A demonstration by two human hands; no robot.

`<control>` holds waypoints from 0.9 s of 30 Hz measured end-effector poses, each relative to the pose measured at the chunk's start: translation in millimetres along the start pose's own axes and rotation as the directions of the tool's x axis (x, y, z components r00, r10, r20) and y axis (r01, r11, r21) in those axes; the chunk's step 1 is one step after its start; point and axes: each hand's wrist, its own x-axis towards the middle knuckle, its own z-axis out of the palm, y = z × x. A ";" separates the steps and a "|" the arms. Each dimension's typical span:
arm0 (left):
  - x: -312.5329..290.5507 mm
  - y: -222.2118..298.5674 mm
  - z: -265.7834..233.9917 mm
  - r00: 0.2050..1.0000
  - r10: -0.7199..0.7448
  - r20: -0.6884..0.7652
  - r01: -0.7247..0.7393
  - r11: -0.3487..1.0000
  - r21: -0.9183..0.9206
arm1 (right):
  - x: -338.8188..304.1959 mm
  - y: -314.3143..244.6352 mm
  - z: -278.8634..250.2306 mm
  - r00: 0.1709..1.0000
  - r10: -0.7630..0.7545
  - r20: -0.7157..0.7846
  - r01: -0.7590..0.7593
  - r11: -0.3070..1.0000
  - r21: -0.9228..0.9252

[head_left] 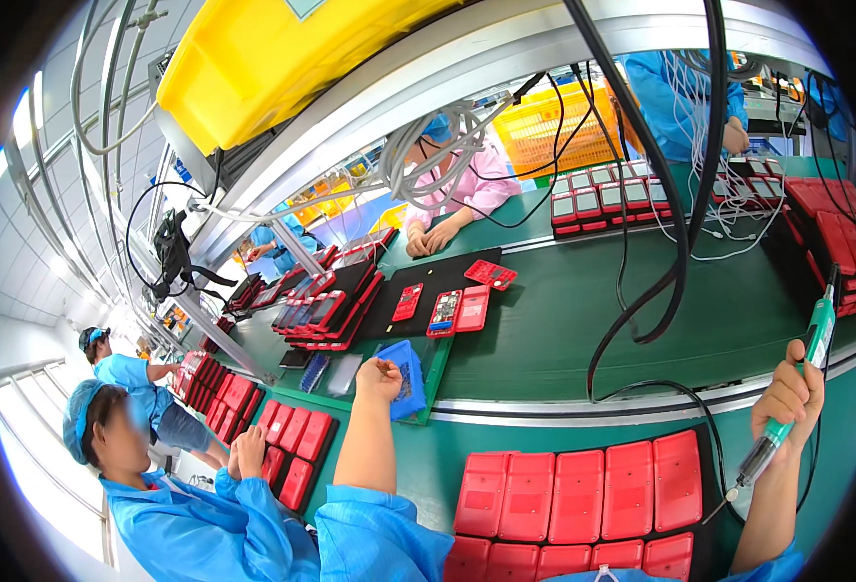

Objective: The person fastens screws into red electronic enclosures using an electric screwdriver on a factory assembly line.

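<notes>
My right hand is wrapped round a green and black electric screwdriver, raised at the right with its thin bit pointing down and left. My left hand is at the edge of a small blue parts tray, its fingers drawn together in a pinch. Whatever they hold, if anything, is too small to make out. Rows of red plastic casings lie on a black tray right in front of me. Beyond the blue tray, an opened red device with a circuit board rests beside its red cover.
Black cables hang down over the green bench. A metal rail runs across it. Stacked red devices stand at far left; more trays sit at far right. Co-workers sit to the left and across, one in a pink sleeve.
</notes>
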 end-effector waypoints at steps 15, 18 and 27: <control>-3.9 8.6 -6.2 0.994 0.085 0.067 -0.085 0.996 -0.001 | 7.8 0.2 -9.1 0.999 0.044 0.017 -0.044 0.998 0.050; -2.3 8.1 -4.1 0.994 0.065 0.087 -0.064 0.998 -0.008 | 6.5 0.2 -4.1 0.999 0.034 0.011 -0.034 0.999 0.038; -64.5 4.9 -8.6 0.965 0.058 0.256 -0.054 0.998 -0.021 | 3.1 -2.2 -2.9 0.999 0.034 0.011 -0.034 0.999 0.021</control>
